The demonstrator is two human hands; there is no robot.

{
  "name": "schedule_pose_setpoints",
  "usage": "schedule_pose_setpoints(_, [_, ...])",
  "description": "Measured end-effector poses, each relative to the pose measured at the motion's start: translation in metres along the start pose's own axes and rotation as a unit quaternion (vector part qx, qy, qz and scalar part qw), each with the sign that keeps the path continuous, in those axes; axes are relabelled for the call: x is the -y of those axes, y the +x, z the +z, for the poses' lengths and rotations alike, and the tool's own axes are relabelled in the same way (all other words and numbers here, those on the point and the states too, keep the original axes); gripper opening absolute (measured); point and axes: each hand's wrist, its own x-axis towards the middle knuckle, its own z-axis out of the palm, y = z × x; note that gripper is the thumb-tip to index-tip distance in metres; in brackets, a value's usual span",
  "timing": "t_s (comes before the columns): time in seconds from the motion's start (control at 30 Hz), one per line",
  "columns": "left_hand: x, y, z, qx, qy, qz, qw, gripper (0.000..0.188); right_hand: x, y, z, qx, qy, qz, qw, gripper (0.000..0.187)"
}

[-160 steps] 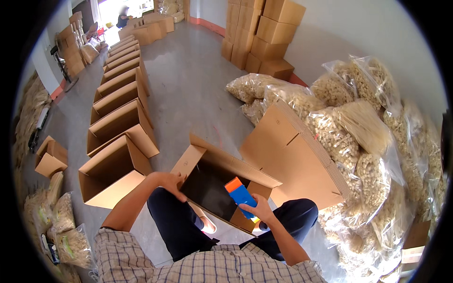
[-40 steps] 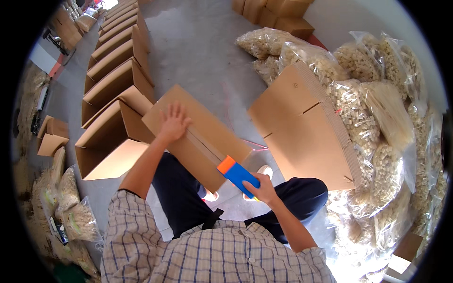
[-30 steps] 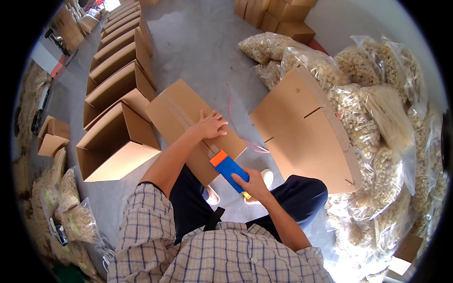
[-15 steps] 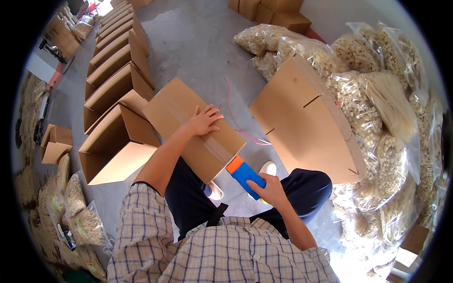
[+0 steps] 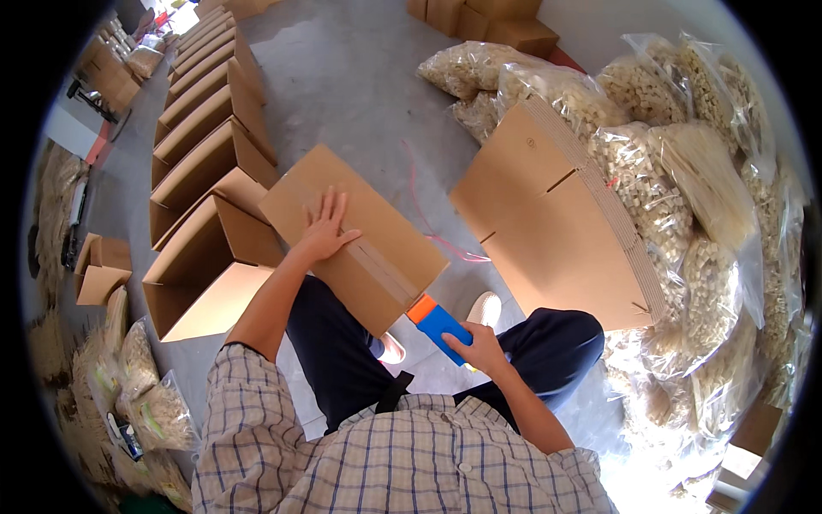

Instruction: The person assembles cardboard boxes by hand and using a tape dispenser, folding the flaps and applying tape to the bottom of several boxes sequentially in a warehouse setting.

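Your left hand lay flat on carton, grasping nothing; right hand gripped blue-orange dispenser at carton's end. Taping seemed in hand; next likely called for cutting tape.

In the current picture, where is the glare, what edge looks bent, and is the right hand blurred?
Head view: glare whitens the lower right, over plastic bags; head view: the right edge of the cardboard stack looks curved; head view: the right hand and its blue tool look fairly sharp.
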Motion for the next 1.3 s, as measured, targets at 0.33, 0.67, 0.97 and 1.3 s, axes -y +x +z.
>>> schedule_pose_setpoints(0.33, [0.012, 0.006, 0.001, 0.075, -0.001, -0.028, 0.997, 0.095, 0.008, -0.067, -0.071, 0.091, 0.041, 0.003, 0.995, 0.049])
schedule_pose_setpoints(0.67, [0.009, 0.012, -0.002, 0.084, 0.003, -0.022, 0.996, 0.095, -0.035, 0.054, 0.005, 0.199, -0.076, 0.094, 0.973, 0.058])
schedule_pose_setpoints(0.97, [0.048, 0.023, -0.017, 0.030, -0.144, -0.040, 0.988, 0.091, -0.035, 0.068, 0.081, 0.115, -0.081, 0.174, 0.975, 0.053])
schedule_pose_setpoints(1.3, [0.117, 0.059, -0.034, -0.064, -0.190, -0.222, 0.954, 0.086, -0.015, 0.088, 0.043, -0.177, 0.596, 0.260, 0.739, 0.044])
